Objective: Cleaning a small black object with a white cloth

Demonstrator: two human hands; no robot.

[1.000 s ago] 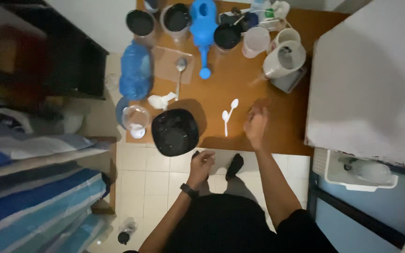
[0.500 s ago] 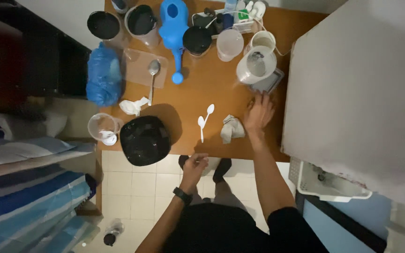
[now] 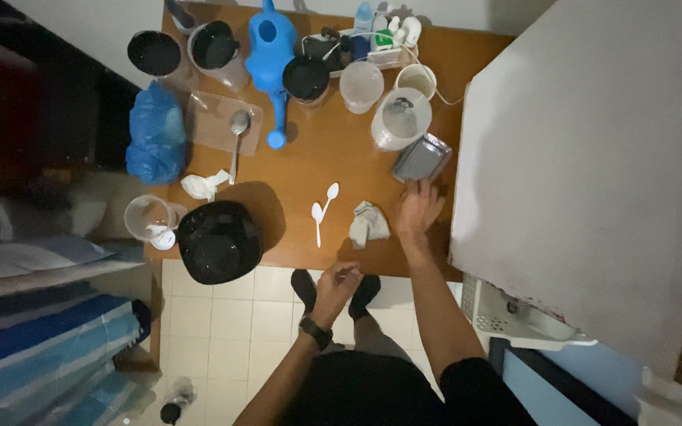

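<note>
Reaching arm: right hand point(image 3: 416, 209) stretched forward over the wooden table point(image 3: 341, 162), palm down, fingers spread and open, gripping nothing; fingertips just short of the grey scale point(image 3: 421, 158).
Hanging arm: left hand point(image 3: 336, 282) held low off the table's near edge, above the tiled floor point(image 3: 222, 323), fingers loosely curled; I cannot tell whether it holds anything. A dark watch point(image 3: 316, 330) sits on that wrist.
Grey scale: one, tilted, near the table's right edge, beside a clear measuring jug point(image 3: 400, 118).
Crumpled cloth: one point(image 3: 367, 225), just left of the right hand, apart from it.
White plastic spoons: two point(image 3: 322, 207), lying side by side left of the cloth.
Metal spoon: one point(image 3: 237, 138), on a clear board.
Black bowl: one point(image 3: 219, 241), overhanging the near edge.
Blue watering can: one point(image 3: 270, 55), at the far side.
Blue bag: one point(image 3: 155, 134), at the left edge.
Feet: two, in dark socks point(image 3: 333, 290), under the left hand.
</note>
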